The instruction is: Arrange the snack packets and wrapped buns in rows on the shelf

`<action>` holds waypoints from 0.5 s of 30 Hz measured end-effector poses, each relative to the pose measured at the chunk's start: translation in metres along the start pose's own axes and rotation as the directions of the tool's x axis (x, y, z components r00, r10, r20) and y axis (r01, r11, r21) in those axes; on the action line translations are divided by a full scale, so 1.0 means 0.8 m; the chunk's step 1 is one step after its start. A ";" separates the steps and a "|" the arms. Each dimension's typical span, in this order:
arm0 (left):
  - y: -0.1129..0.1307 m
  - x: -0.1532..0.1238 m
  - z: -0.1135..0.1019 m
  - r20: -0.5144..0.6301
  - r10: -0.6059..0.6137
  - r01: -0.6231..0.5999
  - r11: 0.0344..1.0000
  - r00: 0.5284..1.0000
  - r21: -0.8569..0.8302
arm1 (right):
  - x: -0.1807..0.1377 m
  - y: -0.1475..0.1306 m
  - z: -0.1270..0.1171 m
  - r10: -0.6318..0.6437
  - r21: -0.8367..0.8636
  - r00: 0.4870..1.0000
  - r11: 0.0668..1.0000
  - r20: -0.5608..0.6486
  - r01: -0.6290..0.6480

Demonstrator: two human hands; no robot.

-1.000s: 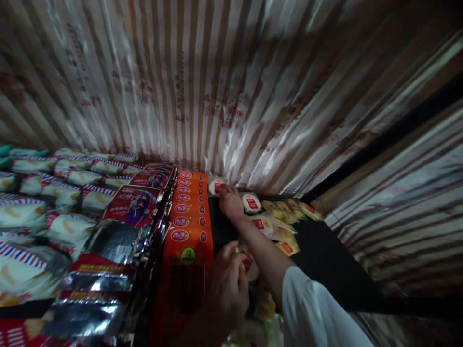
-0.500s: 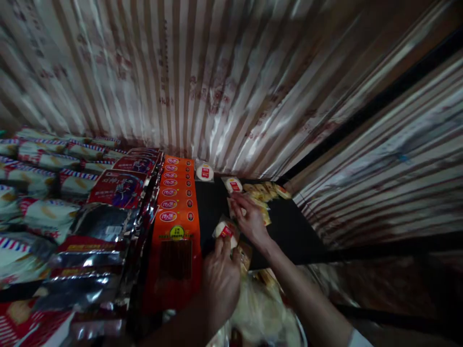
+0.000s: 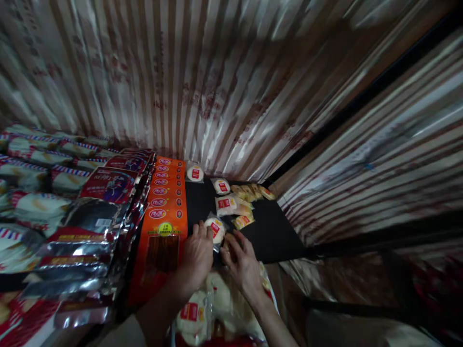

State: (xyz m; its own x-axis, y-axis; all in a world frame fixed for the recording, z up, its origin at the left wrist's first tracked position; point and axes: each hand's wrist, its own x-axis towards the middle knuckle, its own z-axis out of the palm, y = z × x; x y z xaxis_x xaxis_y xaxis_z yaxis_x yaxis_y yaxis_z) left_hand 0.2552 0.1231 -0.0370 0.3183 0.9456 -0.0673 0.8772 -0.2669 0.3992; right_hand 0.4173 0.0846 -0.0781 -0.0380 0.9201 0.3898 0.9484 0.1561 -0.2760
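Observation:
My left hand (image 3: 199, 250) is at the left edge of a round white cake in a clear wrapper with a red label (image 3: 217, 231), fingers bent against it. Close beside, my right hand (image 3: 245, 264) has thumb and fingers curled around a small brownish wrapped pastry (image 3: 227, 242), partly hidden by the fingers. Beyond the hands, a pale wrapped cake with a red label (image 3: 226, 205) and a yellow wrapped pastry (image 3: 243, 221) lie on the black shelf (image 3: 275, 229). Below my wrists, a container holds several wrapped white cakes (image 3: 193, 315).
Orange snack packs (image 3: 164, 193) overlap in a row left of my hands. Farther left are dark red foil packs (image 3: 112, 180) and rows of white bread-like packets (image 3: 39, 207). Two more white cakes (image 3: 195, 172) sit at the back. Striped plastic sheeting (image 3: 181, 86) encloses the shelf.
My right hand has left the pale wrapped cake behind and come nearer, down to the brownish pastry beside the white cake. My left hand stays at the white cake. The view has shifted slightly.

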 end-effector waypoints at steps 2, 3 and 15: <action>0.000 0.003 0.004 -0.019 0.005 -0.005 1.000 1.000 -0.020 | 0.003 0.016 0.003 -0.033 -0.018 0.999 0.999 -0.044 0.032; 0.000 0.005 0.004 -0.021 0.001 -0.001 1.000 1.000 -0.029 | 0.004 0.022 0.004 -0.055 -0.032 0.996 0.998 -0.066 0.053; -0.005 0.023 -0.004 0.042 -0.118 0.125 0.939 0.992 -0.321 | 0.031 -0.007 0.007 0.200 0.471 0.972 0.850 0.123 -0.234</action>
State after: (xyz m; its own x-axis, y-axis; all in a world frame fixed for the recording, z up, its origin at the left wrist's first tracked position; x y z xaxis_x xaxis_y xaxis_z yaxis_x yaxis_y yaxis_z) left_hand 0.2565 0.1425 -0.0370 0.2272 0.9619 -0.1518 0.7481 -0.0726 0.6596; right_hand 0.4096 0.1088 -0.0715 0.1139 0.9697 0.2162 0.6669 0.0866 -0.7401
